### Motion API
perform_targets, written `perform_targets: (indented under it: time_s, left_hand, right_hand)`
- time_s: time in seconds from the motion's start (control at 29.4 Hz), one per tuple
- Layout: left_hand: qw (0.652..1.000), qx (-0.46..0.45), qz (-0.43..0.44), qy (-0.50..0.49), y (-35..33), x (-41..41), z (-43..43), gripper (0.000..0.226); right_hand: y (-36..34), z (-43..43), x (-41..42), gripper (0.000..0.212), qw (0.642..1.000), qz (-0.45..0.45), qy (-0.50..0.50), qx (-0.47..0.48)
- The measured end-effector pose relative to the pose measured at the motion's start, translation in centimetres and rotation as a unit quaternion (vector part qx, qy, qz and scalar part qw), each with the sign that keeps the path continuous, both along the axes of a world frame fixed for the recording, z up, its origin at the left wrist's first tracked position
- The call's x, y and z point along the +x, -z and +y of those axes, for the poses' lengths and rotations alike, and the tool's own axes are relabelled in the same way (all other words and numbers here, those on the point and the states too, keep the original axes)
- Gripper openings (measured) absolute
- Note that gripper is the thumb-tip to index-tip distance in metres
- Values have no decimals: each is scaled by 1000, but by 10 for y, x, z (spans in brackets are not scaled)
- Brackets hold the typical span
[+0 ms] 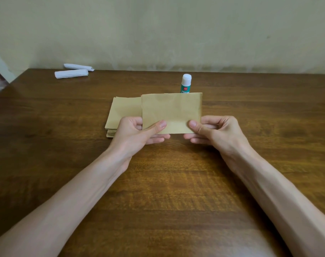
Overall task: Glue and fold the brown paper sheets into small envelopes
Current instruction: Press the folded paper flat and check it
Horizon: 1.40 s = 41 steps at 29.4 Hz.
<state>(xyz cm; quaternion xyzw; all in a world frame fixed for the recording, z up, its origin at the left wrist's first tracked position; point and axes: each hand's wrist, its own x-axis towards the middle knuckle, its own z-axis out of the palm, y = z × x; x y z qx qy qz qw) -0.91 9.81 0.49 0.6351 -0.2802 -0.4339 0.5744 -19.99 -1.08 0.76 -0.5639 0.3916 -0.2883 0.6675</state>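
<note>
Forearms, left (74, 191) and right (269, 191), come in from the bottom corners over the wooden table (176, 191) and meet mid-frame.

Left hand (137, 132): pinching the brown sheet (171, 112) at its lower left corner. Thumb (158, 127) lies on the near face, and curled fingers (158, 140) are behind and under the bottom edge.

The brown sheet is held off the table, landscape, with its face toward the camera. Can't tell if it's one layer or already folded.

Right hand (213, 132): same grip mirrored at the lower right corner. Thumb (195, 126) is on the near face, and the fingers (192, 140) are curled behind and below.

Farther back, left to right:
- Two white paper rolls (71, 73) lie near the far left edge, close to each other and well apart from everything else.
- A stack of brown sheets (124, 112) lies flat on the table. The left hand and the held sheet cover its right part.
- A glue stick (186, 84) stands upright with its white cap on, behind the held sheet. The sheet's top edge hides its base.
</note>
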Motion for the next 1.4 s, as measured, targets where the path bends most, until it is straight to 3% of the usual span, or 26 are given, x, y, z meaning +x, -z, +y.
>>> perform_targets:
  time_s: [0.14,0.34,0.51,0.71,1.12,1.4]
  left_hand:
    - [998,20,18,48,-4,1,2,47]
    - [999,-12,-21,40,2,-10,2,28]
    - [998,-8,-22,55,3,-12,2,28]
    - [999,-4,-24,46,5,-10,2,31]
    - [991,11,31,131,-4,0,0,34]
    - [994,-6,0,110,-3,-1,0,28]
  right_hand:
    - [0,-1,1,23,1000,-12,14,-3]
    - [1,8,5,31,999,-10,-26,-29]
    - [6,9,11,24,1000,8,9,-17]
    - [6,9,9,30,1000,9,-27,-3]
    - [4,3,3,29,1000,8,-8,-13]
    - [-2,-2,-4,25,999,-16,-16,30]
